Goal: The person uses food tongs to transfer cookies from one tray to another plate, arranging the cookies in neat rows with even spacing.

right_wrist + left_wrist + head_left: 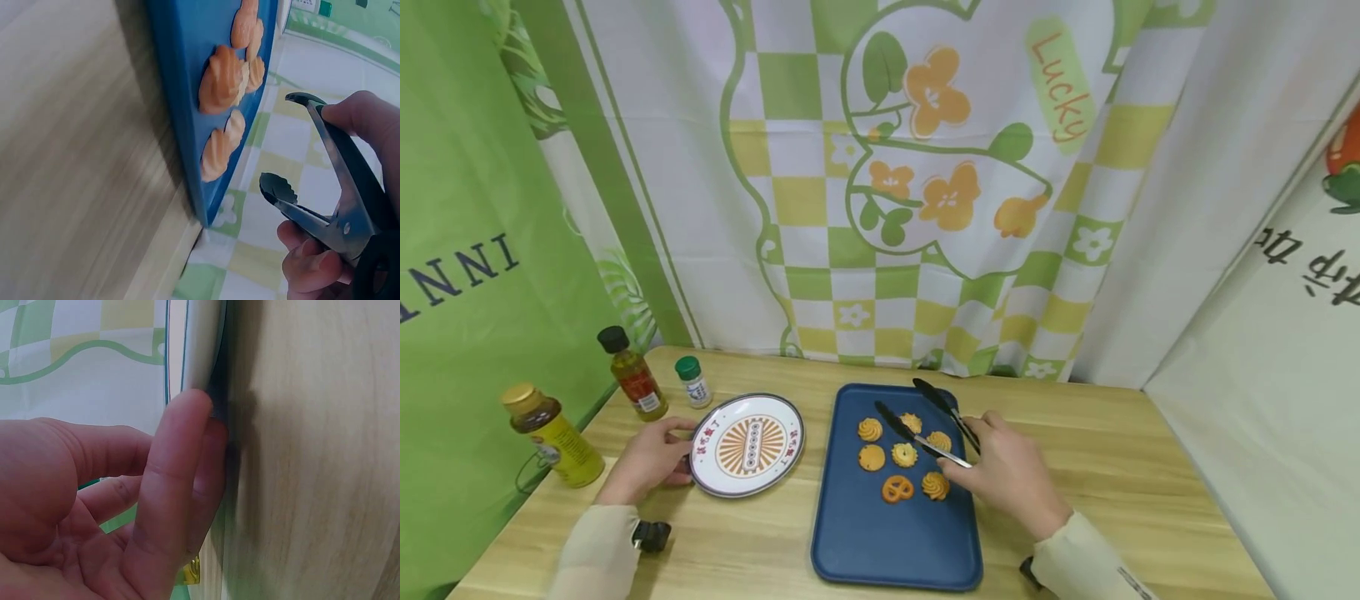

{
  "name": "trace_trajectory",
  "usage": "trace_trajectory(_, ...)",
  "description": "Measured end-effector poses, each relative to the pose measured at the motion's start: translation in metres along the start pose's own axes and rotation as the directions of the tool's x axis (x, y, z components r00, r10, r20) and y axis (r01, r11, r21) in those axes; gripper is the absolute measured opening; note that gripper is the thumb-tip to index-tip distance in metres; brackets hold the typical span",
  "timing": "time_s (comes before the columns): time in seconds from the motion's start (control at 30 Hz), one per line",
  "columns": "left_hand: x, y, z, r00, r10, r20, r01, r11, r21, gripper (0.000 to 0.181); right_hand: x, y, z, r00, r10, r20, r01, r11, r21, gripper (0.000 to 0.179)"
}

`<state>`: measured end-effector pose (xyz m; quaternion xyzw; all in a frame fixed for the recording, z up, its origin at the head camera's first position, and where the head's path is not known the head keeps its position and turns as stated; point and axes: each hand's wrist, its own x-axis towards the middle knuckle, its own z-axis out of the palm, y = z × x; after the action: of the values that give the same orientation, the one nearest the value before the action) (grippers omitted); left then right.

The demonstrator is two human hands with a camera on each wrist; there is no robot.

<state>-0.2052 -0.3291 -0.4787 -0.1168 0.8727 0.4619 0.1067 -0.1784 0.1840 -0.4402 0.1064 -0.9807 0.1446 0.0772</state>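
Observation:
My left hand (pixel 651 457) grips the left rim of a round white plate (pixel 786 462) with an orange sunburst print. In the left wrist view, fingers (pixel 172 469) lie against the plate's edge (pixel 201 344), close to the wood. My right hand (pixel 1011 475) holds metal tongs with black tips (pixel 895 423), jaws spread and nothing between them. They hang over the far part of a blue tray (pixel 895 550). Several cookies lie there, among them a swirled cookie (pixel 936 486), a round flat cookie (pixel 872 457) and a pretzel-shaped one (pixel 897 489).
Left of the plate stand a yellow-labelled bottle with a gold cap (pixel 561 446), a black-capped bottle of yellowish liquid (pixel 638 385) and a small green-lidded shaker (pixel 695 387). A patterned curtain (pixel 805 200) hangs behind the wooden table (pixel 1097 450).

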Motion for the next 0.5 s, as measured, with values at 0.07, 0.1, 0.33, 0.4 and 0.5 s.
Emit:
trace_trajectory(0.07, 0.000, 0.000, 0.000, 1.000, 0.006, 0.000, -0.006, 1.000, 0.002, 0.053, 0.001, -0.004, 0.002, 1.000, -0.002, 0.008, 0.002, 1.000, 0.002, 0.077)
trace_trajectory(0.1, -0.001, 0.000, 0.000, 1.000, 0.006, -0.001, -0.006, 1.000, 0.002, 0.053, 0.001, -0.005, 0.003, 1.000, -0.004, 0.013, 0.004, 1.000, 0.001, 0.076)
trace_trajectory(0.33, -0.001, -0.001, -0.001, 1.000, -0.003, 0.005, 0.003, 1.000, 0.008, 0.053, 0.001, -0.016, 0.010, 1.000, -0.007, 0.021, 0.005, 0.998, 0.069, 0.074)
trace_trajectory(0.4, 0.000, -0.001, -0.001, 1.000, -0.004, 0.007, 0.004, 1.000, 0.003, 0.053, 0.001, -0.018, 0.012, 1.000, -0.002, 0.018, 0.000, 0.994, 0.105, 0.074)
trace_trajectory(0.5, 0.002, -0.002, -0.001, 1.000, -0.006, 0.013, 0.006, 1.000, -0.010, 0.053, 0.001, -0.022, 0.013, 1.000, 0.011, 0.028, -0.015, 0.990, 0.143, 0.072)
